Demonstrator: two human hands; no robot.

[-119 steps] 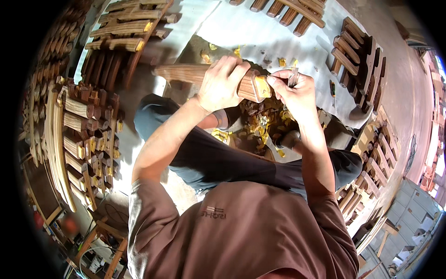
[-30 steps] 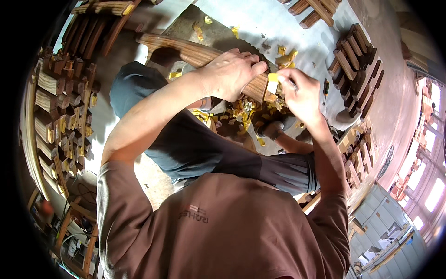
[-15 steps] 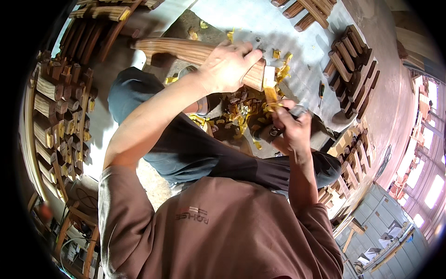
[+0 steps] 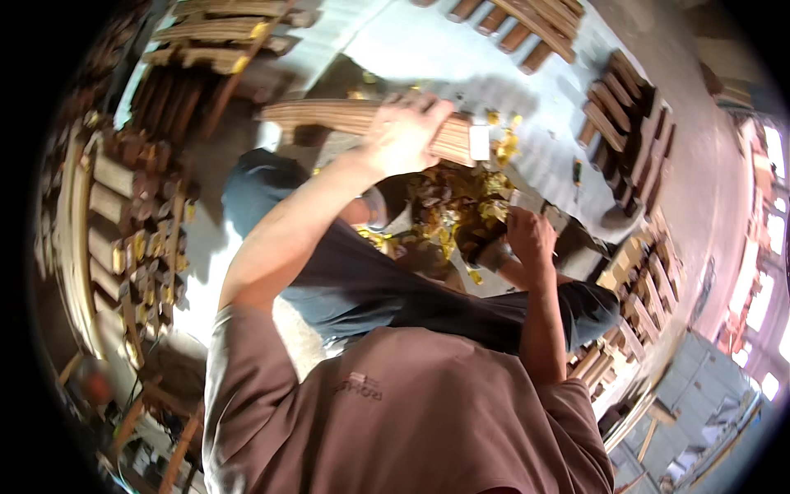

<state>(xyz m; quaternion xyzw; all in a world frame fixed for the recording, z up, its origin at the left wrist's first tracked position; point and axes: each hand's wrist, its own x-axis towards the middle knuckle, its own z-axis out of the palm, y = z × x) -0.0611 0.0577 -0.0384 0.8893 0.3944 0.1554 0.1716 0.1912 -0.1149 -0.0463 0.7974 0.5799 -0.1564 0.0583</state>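
Stacked wood (image 4: 111, 202) at far left, some ends showing yellow, and a second pile (image 4: 210, 58) at upper left flank a seated worker in a brown shirt, bent over a wooden piece (image 4: 321, 118) that lies crosswise beyond the knees. The left hand (image 4: 409, 132) is clamped over it toward its right end, fingers wrapped across the top and far side; whether a knee or anything else bears the weight cannot be told. The piece ends in a bare white face (image 4: 480, 142), and yellow scraps (image 4: 444, 221) litter the ground below and beside it. Lower and to the right, well apart from the piece, the right hand (image 4: 533, 236) is curled nearly into a fist, a pale blur by its fingertips; whether it has hold of anything cannot be told. A screwdriver (image 4: 577, 171) lies on the pale sheet (image 4: 550, 152), short of more wood (image 4: 613, 132) at far right. The step in hand appears to be clearing a yellow covering off the end; the next move seems to call for a steady left grip and a check of that face.
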